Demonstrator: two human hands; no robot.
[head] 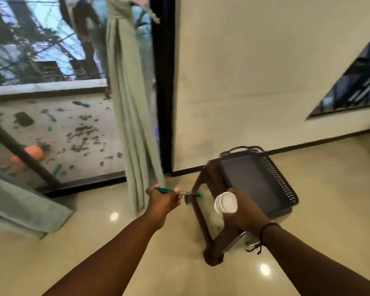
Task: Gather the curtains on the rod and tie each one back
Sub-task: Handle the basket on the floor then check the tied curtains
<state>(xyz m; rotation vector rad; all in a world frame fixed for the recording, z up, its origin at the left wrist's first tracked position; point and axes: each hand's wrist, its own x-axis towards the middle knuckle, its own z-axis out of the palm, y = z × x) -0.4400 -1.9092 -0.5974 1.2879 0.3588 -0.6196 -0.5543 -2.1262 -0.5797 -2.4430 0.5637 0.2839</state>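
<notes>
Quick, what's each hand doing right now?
Left hand: pinching a slim green pen.
Right hand: gripping a small round white container with a ribbed rim.

**No readable text**

We find no lettering, label, brand, number or sign that can be read anywhere in view. The green pen (178,192) near the centre and the white lid (226,203) at about four o'clock from it show no legible marking; the picture is blurred.
</notes>
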